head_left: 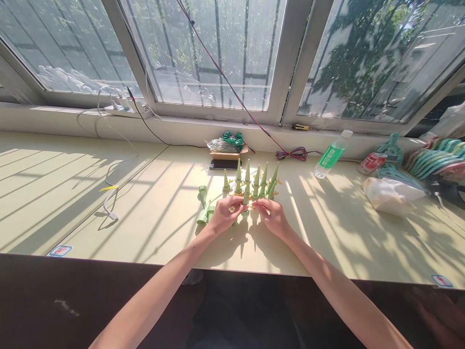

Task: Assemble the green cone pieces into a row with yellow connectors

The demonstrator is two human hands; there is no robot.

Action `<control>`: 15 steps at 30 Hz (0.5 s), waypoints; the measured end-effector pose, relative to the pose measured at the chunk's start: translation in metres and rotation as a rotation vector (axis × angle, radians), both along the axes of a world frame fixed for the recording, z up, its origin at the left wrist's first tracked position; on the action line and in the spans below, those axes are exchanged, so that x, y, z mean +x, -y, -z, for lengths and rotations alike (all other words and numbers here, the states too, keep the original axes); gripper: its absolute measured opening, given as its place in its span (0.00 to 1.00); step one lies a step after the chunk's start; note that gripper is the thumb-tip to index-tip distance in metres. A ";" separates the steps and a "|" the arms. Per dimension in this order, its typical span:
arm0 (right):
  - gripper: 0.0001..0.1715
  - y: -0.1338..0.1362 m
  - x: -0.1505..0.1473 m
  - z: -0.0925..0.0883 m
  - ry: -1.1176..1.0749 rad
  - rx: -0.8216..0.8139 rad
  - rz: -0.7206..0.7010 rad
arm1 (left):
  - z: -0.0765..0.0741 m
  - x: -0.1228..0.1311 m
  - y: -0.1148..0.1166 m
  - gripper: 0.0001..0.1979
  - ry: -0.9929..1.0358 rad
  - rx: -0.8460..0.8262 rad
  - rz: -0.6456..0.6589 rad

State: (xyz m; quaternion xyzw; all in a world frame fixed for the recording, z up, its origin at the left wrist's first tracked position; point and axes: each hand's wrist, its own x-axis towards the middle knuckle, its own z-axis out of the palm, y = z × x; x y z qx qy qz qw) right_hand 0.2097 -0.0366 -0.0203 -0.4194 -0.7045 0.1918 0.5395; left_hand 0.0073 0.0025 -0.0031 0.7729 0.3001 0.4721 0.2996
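Several pointed green cones (256, 179) stand upright in a cluster on the table, with small yellow pieces around their middles. My left hand (227, 212) pinches a green cone (245, 198) at the near side of the cluster, its tip pointing up between my hands. My right hand (271, 214) is closed at the other side of this cone, thumb and fingertips together near a small yellow piece (253, 205); what exactly lies in its fingertips is too small to make out. Left of my left hand, some green cone-shaped parts (202, 196) sit loose, one of them narrow end down.
Behind the cones are a dark phone (225, 165) and a small box (229, 155) of plastic packing. A water bottle (332, 154), a drink can (372, 162), a white bag (392, 195) and hangers (438, 157) are on the right. A white cable (109, 206) lies left.
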 end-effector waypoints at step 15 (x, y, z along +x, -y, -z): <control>0.17 0.002 0.003 -0.003 0.110 -0.002 -0.032 | -0.008 0.001 0.003 0.09 0.064 -0.143 -0.038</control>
